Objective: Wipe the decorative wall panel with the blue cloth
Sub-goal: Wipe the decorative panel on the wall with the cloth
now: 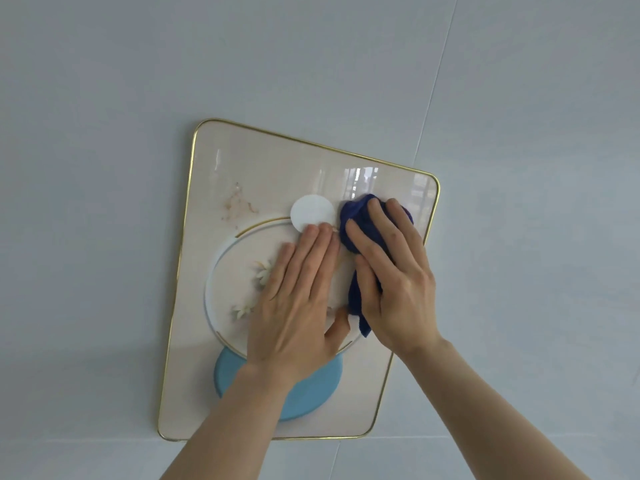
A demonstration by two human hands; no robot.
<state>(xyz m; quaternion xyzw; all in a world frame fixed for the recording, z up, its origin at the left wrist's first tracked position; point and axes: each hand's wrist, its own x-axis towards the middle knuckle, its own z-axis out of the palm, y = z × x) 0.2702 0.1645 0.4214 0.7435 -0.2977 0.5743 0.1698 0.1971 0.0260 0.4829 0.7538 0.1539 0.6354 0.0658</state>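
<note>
Right now the right hand (391,271) presses the blue cloth (360,237) flat against the wall panel (263,161), just to the right of the white disc (311,213) printed or mounted on it. Its fingers are spread loosely over the bunched cloth, thumb along the left edge, with a tail of fabric hanging down below the palm. The left hand (298,299) lies bare on the panel below that disc, 4 fingers pressed together and the thumb out to the side, apparently steadying the panel.

Most unwiped surface appears to lie up and left of the disc, where a faint reddish smudge (239,202) shows; the cloth would have to travel leftward past the disc to reach it, and the right hand alone carries the cloth. The panel's long axis runs from below the disc to above it, tilted in this view.

The panel looks glossy and hard, cream coloured, with rounded corners and a thin gold rim (188,209). A large ringed circle and a pale blue disc (311,393) sit below the white one. The cloth looks soft and fuzzy; the surrounding wall (104,98) is smooth grey.
</note>
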